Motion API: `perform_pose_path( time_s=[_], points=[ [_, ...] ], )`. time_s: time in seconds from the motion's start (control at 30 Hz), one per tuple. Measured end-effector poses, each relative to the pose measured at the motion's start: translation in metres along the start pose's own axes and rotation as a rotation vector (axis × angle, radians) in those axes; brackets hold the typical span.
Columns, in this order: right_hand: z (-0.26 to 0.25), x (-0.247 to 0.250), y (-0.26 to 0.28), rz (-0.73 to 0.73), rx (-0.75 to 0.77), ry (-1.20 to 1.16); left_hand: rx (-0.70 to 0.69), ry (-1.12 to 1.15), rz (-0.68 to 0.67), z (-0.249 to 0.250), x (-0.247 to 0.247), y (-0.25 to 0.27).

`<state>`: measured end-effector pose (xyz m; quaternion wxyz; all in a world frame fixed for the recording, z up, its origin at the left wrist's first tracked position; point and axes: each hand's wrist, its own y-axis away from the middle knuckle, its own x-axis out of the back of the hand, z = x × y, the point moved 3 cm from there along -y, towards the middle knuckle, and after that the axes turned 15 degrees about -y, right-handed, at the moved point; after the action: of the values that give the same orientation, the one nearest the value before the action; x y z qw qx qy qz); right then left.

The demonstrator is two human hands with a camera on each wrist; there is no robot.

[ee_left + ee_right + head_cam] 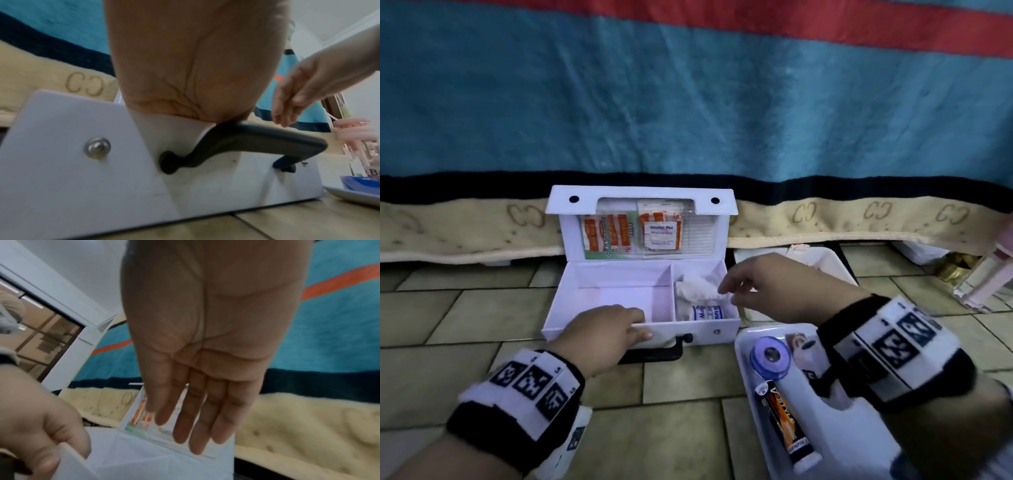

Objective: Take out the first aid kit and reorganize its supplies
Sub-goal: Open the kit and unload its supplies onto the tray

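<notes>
The white first aid kit [705,330] stands open on the tiled floor, its lid leaning back against the bed. Sticking plasters [606,233] and an alcohol pad [661,235] are tucked in the lid. The left compartment holds nothing; the right one holds white gauze [697,287] and a small tape box [709,312]. My left hand [640,323] grips the kit's front wall [69,457], fingers over the rim, above the black handle [246,139]. My right hand [729,291] hovers over the right compartment with straight fingers [195,426] and holds nothing.
A white tray [741,346] at the front right holds a blue tape roll [769,358], an orange tube [784,421] and other supplies partly hidden by my right wrist. A second white tray [822,260] lies behind it. A clear pink container [983,277] stands far right. The bed's blanket [688,102] hangs behind.
</notes>
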<state>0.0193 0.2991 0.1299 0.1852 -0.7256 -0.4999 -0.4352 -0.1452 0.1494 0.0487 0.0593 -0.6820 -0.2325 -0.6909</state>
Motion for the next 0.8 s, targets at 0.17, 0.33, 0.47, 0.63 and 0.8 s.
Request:
perform_pose_path(
  time_s=[0.17, 0.33, 0.47, 0.63, 0.8],
  points=[
    [-0.005, -0.021, -0.047, 0.07, -0.079, 0.148, -0.01, -0.125, -0.022, 0.003, -0.002, -0.002],
    [-0.001, -0.044, -0.065, 0.003, -0.136, 0.368, -0.019, -0.123, -0.034, 0.003, -0.001, -0.003],
    [-0.002, -0.047, -0.066, 0.068, -0.1, 0.453, -0.003, -0.081, -0.024, 0.001, -0.003, -0.004],
    [-0.012, 0.007, -0.021, 0.237, -0.032, 0.055, -0.005, -0.091, 0.034, 0.001, -0.008, -0.002],
    [0.017, 0.07, 0.057, 0.504, -0.101, -0.117, -0.012, -0.043, 0.01, -0.001, -0.006, -0.005]
  ],
)
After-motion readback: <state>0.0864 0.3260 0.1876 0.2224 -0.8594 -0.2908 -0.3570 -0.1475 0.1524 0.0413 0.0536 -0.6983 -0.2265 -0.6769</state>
